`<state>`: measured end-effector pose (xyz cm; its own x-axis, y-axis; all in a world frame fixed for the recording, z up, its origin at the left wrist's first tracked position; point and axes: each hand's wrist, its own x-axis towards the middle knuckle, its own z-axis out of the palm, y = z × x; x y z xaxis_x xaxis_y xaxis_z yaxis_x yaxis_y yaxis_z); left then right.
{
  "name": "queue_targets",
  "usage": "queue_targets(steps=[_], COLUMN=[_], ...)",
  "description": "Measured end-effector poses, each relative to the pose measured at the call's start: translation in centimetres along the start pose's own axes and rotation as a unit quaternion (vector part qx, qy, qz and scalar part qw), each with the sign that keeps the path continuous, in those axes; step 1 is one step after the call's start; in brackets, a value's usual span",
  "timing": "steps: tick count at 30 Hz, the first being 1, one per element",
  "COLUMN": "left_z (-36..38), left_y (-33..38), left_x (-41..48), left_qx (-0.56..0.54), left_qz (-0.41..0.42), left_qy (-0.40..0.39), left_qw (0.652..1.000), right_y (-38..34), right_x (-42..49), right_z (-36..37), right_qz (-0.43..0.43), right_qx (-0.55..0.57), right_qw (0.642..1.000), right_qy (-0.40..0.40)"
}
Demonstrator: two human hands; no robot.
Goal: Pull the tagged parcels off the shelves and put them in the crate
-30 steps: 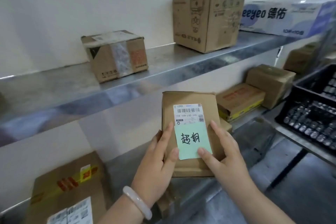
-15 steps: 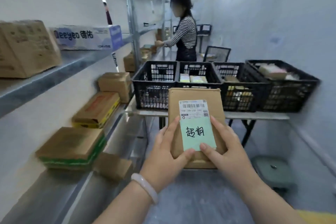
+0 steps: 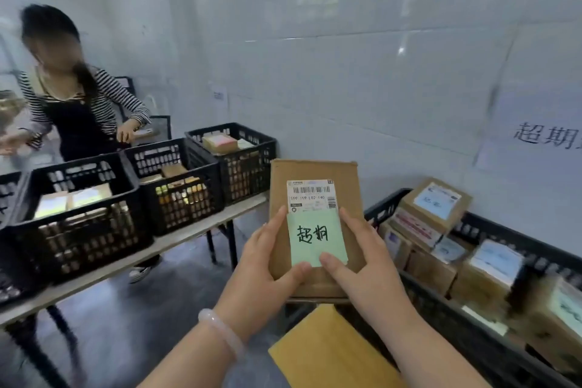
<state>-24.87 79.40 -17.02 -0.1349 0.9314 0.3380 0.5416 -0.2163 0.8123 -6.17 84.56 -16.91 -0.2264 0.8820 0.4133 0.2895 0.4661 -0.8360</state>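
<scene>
the left hand point(image 3: 267, 268) and right hand point(image 3: 365, 264) are gripping the brown parcel point(image 3: 315, 172) by its lower edges, thumbs pressing on the green tag point(image 3: 316, 238). the parcel is hanging upright in the air, just left of the crate point(image 3: 385, 206) on the right. i'm judging it best to be carrying it over the rim and laying it flat, tag up, on the boxes point(image 3: 436, 203) inside, rather than dropping it.
</scene>
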Motion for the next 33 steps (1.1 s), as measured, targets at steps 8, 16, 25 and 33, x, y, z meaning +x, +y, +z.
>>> queue_targets(steps=[8,16,25,33], left_z=[14.5,23.7,29.9,35.2], left_y=[4.8,6.9,6.8,8.1], left_x=[8.2,13.5,18.1,20.1], left_qx=[-0.066,-0.099,-0.127,-0.106], left_qz=[0.067,0.096,0.094,0.071], left_qy=[-0.148,-0.301,-0.421,-0.53], left_qw=[0.984,0.944,0.893,0.838], right_y=[6.2,9.9,12.6,15.0], right_x=[0.2,-1.1,0.2,-0.6], right_z=[-13.2,-19.1,-21.1,-23.6], right_qz=[0.1,0.175,0.248,0.323], right_qx=[-0.074,-0.118,-0.166,-0.17], right_qw=[0.982,0.944,0.907,0.867], right_qy=[0.141,0.252,0.296,0.34])
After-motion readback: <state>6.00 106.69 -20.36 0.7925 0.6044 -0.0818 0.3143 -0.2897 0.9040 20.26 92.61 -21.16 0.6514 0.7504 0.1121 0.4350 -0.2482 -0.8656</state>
